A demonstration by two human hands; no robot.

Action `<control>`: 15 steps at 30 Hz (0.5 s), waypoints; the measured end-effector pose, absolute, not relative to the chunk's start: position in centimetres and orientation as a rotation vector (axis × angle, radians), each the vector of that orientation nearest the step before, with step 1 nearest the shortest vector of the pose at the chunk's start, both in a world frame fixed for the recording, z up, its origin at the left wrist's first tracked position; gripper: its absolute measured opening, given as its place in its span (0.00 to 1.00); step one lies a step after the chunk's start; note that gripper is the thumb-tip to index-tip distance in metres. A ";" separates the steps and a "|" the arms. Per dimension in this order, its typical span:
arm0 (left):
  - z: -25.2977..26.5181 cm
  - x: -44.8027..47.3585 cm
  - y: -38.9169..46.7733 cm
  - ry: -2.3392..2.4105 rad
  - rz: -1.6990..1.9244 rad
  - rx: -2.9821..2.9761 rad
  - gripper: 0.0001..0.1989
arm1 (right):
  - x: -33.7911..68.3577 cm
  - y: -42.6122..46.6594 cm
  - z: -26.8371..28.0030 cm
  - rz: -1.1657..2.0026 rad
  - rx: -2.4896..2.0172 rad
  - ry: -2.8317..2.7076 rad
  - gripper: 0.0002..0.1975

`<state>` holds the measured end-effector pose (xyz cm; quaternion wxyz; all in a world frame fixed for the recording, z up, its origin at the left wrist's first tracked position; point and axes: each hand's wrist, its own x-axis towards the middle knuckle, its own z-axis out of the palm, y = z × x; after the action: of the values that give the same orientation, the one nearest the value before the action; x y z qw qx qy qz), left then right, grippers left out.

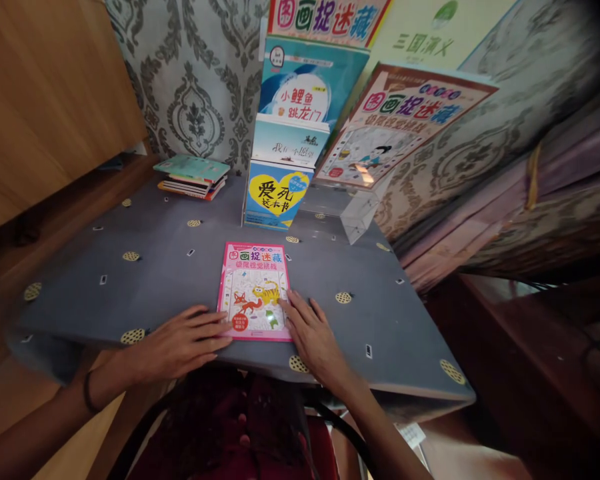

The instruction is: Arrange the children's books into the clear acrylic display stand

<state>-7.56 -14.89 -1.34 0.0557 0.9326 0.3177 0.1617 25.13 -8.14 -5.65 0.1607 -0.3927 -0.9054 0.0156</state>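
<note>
A pink-bordered picture book (255, 293) lies closed near the table's front edge, its cover showing a red fox, a yellow tiger and Chinese lettering. My left hand (183, 340) rests on the tablecloth with its fingers stretched out, the tips touching the book's lower left edge. On the other side, my right hand (315, 333) lies flat with fingers extended, its fingertips on the book's right edge. Neither hand is wrapped around anything.
Behind the book stands a clear acrylic rack (363, 213) holding several upright books, among them a blue one with a yellow heart (277, 197) and a brown-bordered one (380, 143). A small book stack (193, 177) sits back left. Patterned grey cloth covers the table (155, 293).
</note>
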 end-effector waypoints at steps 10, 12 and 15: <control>-2.2 -9.6 -13.5 1.491 0.730 2.340 0.17 | 24.9 -6.7 -4.2 0.389 -1.095 -2.526 0.23; -2.9 -8.2 -12.0 1.640 0.755 2.303 0.22 | 24.0 -5.8 -4.2 0.401 -1.121 -2.494 0.23; -3.4 -5.8 -10.0 1.674 0.772 2.219 0.26 | 22.6 -4.4 -4.6 0.396 -1.146 -2.426 0.24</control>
<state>-5.77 -10.01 -3.39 0.1283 0.7628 0.5754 0.2655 22.59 -4.45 -4.61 0.2134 -0.4127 -0.8740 0.1425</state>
